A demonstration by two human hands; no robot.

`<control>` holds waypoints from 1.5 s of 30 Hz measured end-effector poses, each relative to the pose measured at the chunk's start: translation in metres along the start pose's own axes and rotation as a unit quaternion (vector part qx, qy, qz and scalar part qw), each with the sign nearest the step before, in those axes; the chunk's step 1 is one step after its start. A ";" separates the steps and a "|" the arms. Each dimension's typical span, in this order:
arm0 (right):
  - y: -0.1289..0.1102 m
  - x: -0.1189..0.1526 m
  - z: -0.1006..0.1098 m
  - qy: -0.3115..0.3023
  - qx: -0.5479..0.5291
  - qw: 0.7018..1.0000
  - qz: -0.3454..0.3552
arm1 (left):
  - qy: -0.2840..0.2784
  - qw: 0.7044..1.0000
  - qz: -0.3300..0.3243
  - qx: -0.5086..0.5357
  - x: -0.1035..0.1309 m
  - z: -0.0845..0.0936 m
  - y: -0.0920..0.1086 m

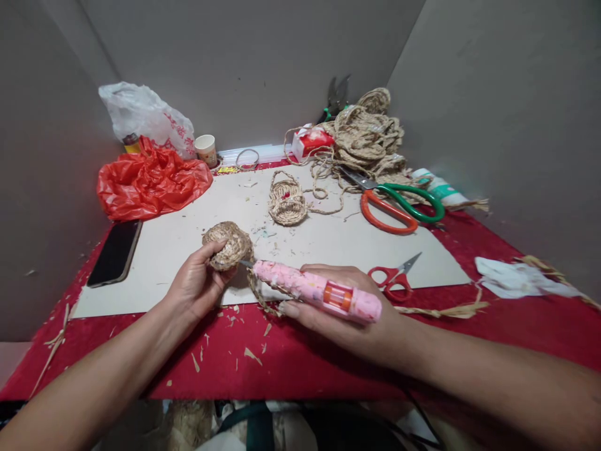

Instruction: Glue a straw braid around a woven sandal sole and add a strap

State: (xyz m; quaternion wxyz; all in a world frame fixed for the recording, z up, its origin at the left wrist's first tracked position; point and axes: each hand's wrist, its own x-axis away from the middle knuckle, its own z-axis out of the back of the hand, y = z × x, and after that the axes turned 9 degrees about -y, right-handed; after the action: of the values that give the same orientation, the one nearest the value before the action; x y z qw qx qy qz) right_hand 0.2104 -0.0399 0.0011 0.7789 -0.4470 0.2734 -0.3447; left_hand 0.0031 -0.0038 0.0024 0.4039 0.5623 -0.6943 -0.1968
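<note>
My left hand [200,282] is closed on a small round woven straw piece [230,244], with the thumb on top of it. My right hand [347,319] is wrapped round a pink tool with a thin metal tip [305,285]. Its tip points left and meets the lower right edge of the woven piece, though whether it goes in cannot be made out. A strand of straw cord [256,291] hangs from the piece between my hands. Farther back on the pale board [178,250] lies a small woven straw slipper shape [287,200] with a red spot.
Large scissors [389,203], small red scissors [399,275] and a straw rope pile [369,134] lie to the right. A phone [115,254], a red plastic bag [153,181] and a paper cup [205,150] are at the left. Straw scraps dot the red cloth [291,369].
</note>
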 end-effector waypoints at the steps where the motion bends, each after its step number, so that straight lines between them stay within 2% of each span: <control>1: 0.001 0.000 0.000 0.001 0.000 1.000 -0.004 | 0.001 1.000 0.002 0.001 0.000 0.000 0.000; 20: -0.001 -0.001 0.000 -0.024 0.032 0.999 0.005 | -0.005 1.000 -0.004 -0.008 -0.001 0.001 -0.002; 45: 0.004 -0.001 -0.004 -0.021 0.042 0.999 0.009 | -0.014 1.000 -0.005 -0.014 -0.002 -0.001 -0.005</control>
State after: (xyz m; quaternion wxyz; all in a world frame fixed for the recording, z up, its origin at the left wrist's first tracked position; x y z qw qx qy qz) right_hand 0.2081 -0.0400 -0.0041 0.8055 -0.4183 0.2462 -0.3400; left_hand 0.0068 -0.0035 -0.0013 0.4007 0.5575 -0.6941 -0.2165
